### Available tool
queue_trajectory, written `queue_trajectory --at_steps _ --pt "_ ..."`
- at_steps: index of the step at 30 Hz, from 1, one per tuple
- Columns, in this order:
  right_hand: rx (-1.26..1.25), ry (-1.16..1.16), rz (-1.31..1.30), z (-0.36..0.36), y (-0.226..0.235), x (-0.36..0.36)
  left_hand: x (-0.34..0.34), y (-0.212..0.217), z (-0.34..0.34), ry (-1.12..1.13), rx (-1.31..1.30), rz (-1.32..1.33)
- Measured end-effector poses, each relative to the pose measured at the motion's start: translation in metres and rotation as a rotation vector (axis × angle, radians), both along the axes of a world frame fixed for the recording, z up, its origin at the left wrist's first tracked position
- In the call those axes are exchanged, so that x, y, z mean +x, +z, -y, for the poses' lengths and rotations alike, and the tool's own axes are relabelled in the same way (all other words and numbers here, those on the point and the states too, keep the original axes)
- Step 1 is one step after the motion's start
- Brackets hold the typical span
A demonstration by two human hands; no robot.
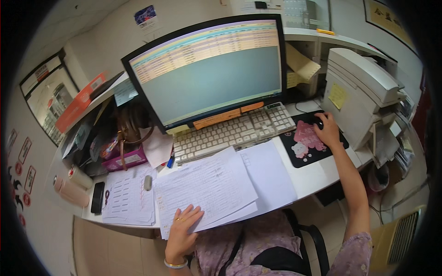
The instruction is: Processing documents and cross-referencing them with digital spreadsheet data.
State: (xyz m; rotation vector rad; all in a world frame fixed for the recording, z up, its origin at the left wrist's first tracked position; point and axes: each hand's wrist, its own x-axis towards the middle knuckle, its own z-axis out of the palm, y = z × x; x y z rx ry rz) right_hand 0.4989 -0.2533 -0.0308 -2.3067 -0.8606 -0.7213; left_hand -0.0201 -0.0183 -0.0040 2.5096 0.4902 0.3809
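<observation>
My left hand (184,227) lies on the lower left corner of a stack of written sheets (209,184), fingers stretched out and nothing held. A ring is on one finger and a bangle around the wrist. Far to the right, my right hand (328,131) is curved over a dark computer mouse (320,124), mostly hidden under the fingers. It rests on a black mouse pad (306,161) with a pink picture. Between the hands and the monitor (207,83) is a white keyboard (230,133), the sheets close to its near edge. A table in colored rows fills the screen's top.
Left of the sheets are a second paper pile (122,198), a small grey object (148,182), a phone (97,198) and a pink bottle (71,191). A blue pen (171,162) lies near the keyboard. A bulky printer (361,87) stands at the right, a brown bag (129,129) at the left.
</observation>
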Motion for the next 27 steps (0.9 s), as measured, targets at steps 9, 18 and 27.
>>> queue_trajectory --at_steps 9,18,27 --pt "-0.042 -0.049 -0.013 -0.0052 0.0034 -0.0033 -0.0051 -0.0073 -0.0016 0.046 0.027 0.017" --pt "-0.027 -0.047 -0.043 -0.0036 0.0029 -0.0017 -0.0036 -0.0058 -0.0023 0.032 0.017 0.012" --pt "-0.037 -0.047 -0.046 -0.0039 0.0022 -0.0019 -0.0042 -0.0016 -0.0019 0.028 0.017 0.012"
